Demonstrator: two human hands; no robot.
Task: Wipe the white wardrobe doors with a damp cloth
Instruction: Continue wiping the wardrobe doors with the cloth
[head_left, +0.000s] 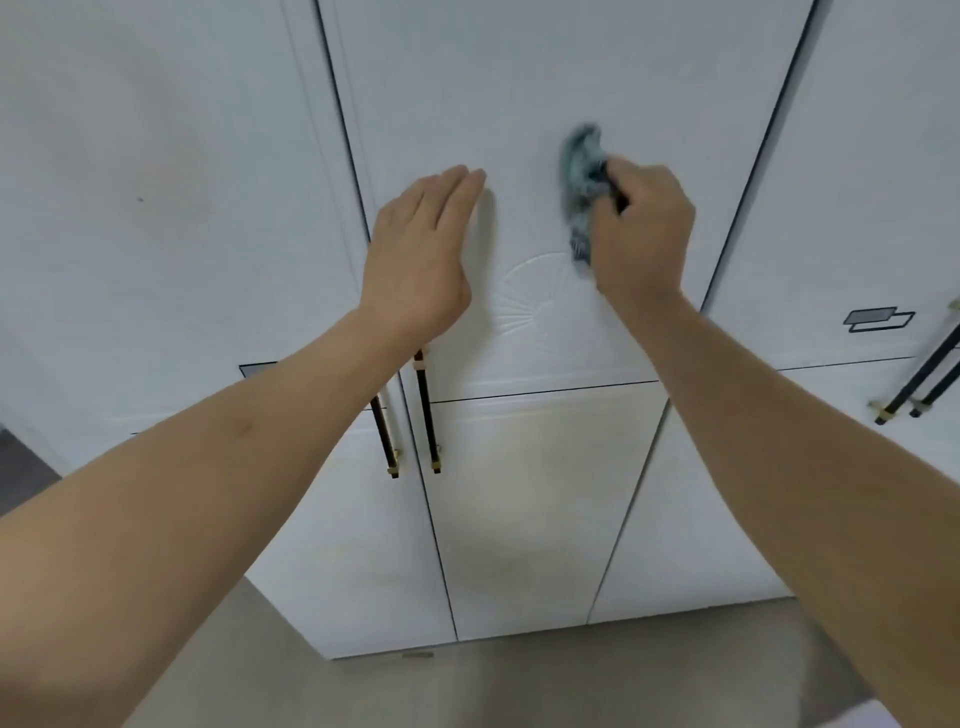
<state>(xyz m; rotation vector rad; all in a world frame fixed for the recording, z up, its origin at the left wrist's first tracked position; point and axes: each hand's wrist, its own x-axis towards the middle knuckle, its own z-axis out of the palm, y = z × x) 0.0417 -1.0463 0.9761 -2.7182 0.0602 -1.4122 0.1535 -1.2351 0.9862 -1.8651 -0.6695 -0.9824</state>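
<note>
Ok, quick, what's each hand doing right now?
Left hand: open, fingers straight, flat against the door.
Right hand: gripping the cloth against the same door.

The middle wardrobe door (519, 104) stands between a door on the left (156, 182) and a door on the right (872, 182). The left hand (421, 254) lies flat against the middle door near its left edge. The right hand (641, 228) is further right on the same door, with the cloth (582, 182) bunched between its fingers and the panel. Below and between the hands sits a fan-shaped relief (540, 296). Two upright handles (427, 415) flank the seam beneath the left wrist; another pair (924, 374) lies at the far right. The floor (519, 686) runs beneath the doors.
</note>
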